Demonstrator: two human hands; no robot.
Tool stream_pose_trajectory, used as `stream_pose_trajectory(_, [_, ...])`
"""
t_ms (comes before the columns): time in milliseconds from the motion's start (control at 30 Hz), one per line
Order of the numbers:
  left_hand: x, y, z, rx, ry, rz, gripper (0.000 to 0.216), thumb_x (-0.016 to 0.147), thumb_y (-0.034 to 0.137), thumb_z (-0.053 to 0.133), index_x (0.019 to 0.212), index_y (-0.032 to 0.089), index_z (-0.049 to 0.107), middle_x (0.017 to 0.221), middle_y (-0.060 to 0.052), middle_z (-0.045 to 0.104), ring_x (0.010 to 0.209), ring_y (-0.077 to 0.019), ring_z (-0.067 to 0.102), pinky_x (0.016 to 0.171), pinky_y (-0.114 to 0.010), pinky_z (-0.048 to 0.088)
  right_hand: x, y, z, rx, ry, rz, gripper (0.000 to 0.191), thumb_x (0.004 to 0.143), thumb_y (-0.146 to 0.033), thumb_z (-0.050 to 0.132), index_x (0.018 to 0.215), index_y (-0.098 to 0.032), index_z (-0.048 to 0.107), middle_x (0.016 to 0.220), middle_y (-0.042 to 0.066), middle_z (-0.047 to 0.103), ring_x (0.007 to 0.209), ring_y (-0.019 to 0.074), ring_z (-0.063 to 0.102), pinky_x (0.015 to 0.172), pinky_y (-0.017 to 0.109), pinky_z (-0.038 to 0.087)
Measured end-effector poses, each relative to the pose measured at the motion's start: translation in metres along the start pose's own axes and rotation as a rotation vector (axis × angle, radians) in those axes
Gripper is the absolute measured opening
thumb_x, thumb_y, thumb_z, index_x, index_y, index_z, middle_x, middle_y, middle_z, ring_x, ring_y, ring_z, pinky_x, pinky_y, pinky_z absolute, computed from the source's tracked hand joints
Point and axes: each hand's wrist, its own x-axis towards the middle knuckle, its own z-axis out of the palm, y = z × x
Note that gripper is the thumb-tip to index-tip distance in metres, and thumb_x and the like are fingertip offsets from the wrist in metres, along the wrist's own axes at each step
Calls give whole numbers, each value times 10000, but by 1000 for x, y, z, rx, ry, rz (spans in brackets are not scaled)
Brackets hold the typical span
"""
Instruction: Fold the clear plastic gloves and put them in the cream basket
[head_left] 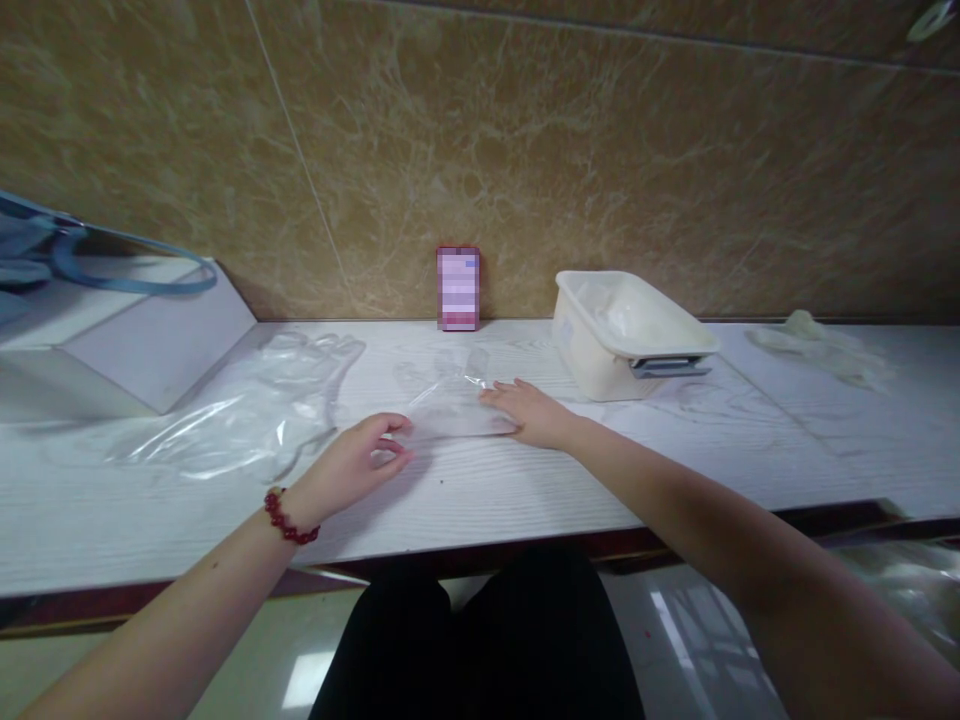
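Note:
A thin clear disposable plastic glove lies flat on the white wood-grain counter, its finger parts pointing toward the wall. My right hand rests on its right side with fingers stretched out. At its left edge is my left hand, curved, with a gap between thumb and fingers; whether the fingertips touch the plastic I cannot tell. A dark red bead bracelet circles my left wrist. Left of that hand, several more clear plastic gloves are spread in an overlapping pile.
A phone leans upright against the marbled wall. Right of it stands a cream plastic bin with clear plastic inside. A crumpled whitish glove lies farther right. At left, a white box has a blue strap over it.

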Motion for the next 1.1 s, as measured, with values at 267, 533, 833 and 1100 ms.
stream_pose_trajectory(267, [22, -1, -7, -11, 156, -105, 207, 747, 343, 457, 841, 171, 527, 875, -41, 588, 737, -141, 545, 661, -274, 447, 3, 2, -3, 44, 106, 3, 269, 794, -321, 447, 1022, -233, 557, 1166, 28, 528, 1147, 199, 396, 943, 393, 277])
stream_pose_trajectory(533, [84, -4, -4, -724, 393, -337, 120, 671, 241, 544, 721, 155, 476, 709, 12, 523, 698, -123, 572, 661, -307, 480, 29, 4, -5, 131, 178, 283, 236, 821, -309, 393, 896, -184, 580, 780, 35, 638, 724, 133, 572, 657, 230, 392])
stream_pose_trajectory(833, [122, -26, 4, -1054, 509, -597, 185, 710, 228, 561, 817, 154, 429, 775, -27, 534, 638, -99, 587, 660, -274, 482, 66, 15, 1, 340, 213, 688, 217, 778, -319, 429, 763, -180, 596, 699, 13, 657, 585, 113, 559, 543, 204, 377])
stream_pose_trajectory(1100, [103, -23, 1, -760, 500, -624, 552, 637, 226, 649, 1104, 170, 360, 834, -49, 569, 704, -126, 591, 654, -257, 472, 65, 18, 19, 368, 353, 710, 152, 755, -324, 476, 784, -200, 559, 681, 2, 648, 633, 111, 580, 553, 198, 392])
